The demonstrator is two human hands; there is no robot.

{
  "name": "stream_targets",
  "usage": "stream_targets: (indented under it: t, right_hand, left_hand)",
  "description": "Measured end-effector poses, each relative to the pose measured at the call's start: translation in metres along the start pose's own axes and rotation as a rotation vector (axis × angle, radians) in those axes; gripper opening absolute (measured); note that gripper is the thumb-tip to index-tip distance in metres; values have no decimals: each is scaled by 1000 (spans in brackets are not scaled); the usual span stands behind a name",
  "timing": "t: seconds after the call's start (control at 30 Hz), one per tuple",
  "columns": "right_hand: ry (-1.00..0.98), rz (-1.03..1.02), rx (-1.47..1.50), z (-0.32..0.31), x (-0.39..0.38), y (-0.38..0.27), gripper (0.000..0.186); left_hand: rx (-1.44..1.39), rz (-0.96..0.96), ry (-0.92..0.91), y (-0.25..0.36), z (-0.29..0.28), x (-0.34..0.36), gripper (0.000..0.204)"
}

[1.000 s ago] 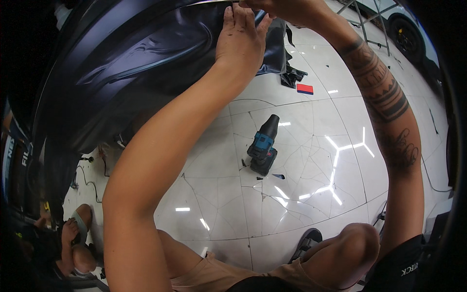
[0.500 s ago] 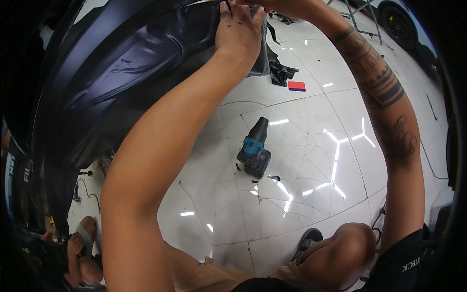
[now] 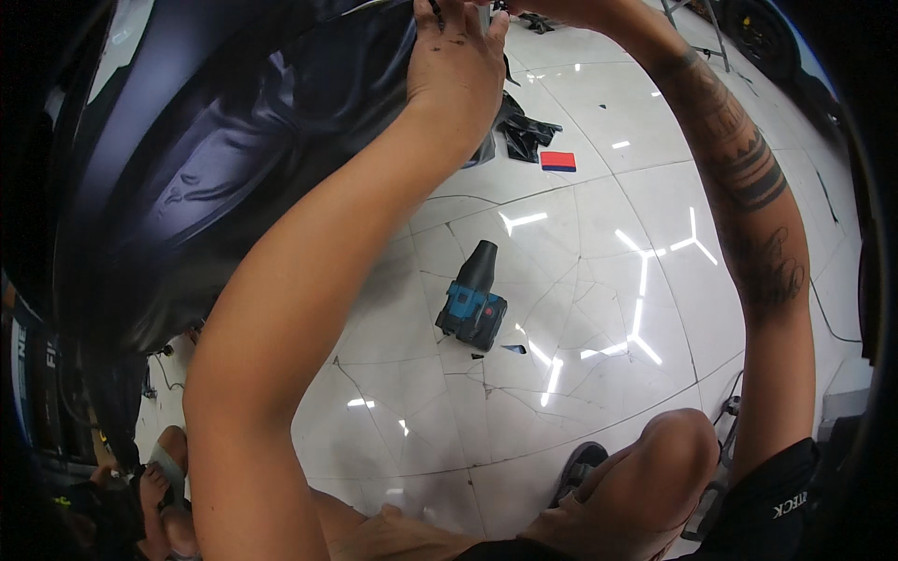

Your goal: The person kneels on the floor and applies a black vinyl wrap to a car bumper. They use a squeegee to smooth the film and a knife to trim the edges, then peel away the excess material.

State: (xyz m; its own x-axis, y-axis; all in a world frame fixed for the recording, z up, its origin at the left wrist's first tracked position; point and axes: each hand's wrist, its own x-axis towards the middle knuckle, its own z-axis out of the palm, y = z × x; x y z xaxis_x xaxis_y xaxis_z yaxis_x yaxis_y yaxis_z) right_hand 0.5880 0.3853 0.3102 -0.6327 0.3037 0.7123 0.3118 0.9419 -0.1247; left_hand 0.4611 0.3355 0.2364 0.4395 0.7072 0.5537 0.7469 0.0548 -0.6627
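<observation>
A dark, satin, wrinkled sheet of film (image 3: 234, 159) covers a vehicle panel across the upper left. My left hand (image 3: 454, 70) rests on the film's upper right edge, its fingers slightly apart, the tips cut off by the frame. Beside it, at the top edge, is my right hand (image 3: 538, 9); its fingers are mostly hidden, so what they touch is unclear. Below both hands, a teal-and-black cordless blower-like tool (image 3: 472, 304) lies on the cracked white tiles. A red-and-blue squeegee (image 3: 557, 161) lies near black film scraps (image 3: 528, 136).
A metal ladder-like frame (image 3: 706, 42) and a parked vehicle's wheel (image 3: 762, 33) stand at the upper right. Another person (image 3: 154, 491) crouches at the lower left, beside dark equipment. Thin cords (image 3: 828, 327) run over the floor at both sides. My bent knee fills the lower right.
The view has shifted, so the film, floor tool and squeegee appear further left. Both hands remain at the film's edge, sitting a little higher and further left in the picture.
</observation>
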Motion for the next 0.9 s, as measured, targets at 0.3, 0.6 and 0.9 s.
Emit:
stream_targets:
  t: [0.3,0.6,0.9]
  right_hand:
    - [-168,178,52,-23,7,10,10]
    - [-115,34,137,-19,6,60,9]
    - [-137,46,188,-21,0,87,10]
  left_hand:
    - [37,13,-151,10,-8,24,54]
    - [208,97,-389,28,-28,48,49]
    - [152,113,-351,29,-11,55,40]
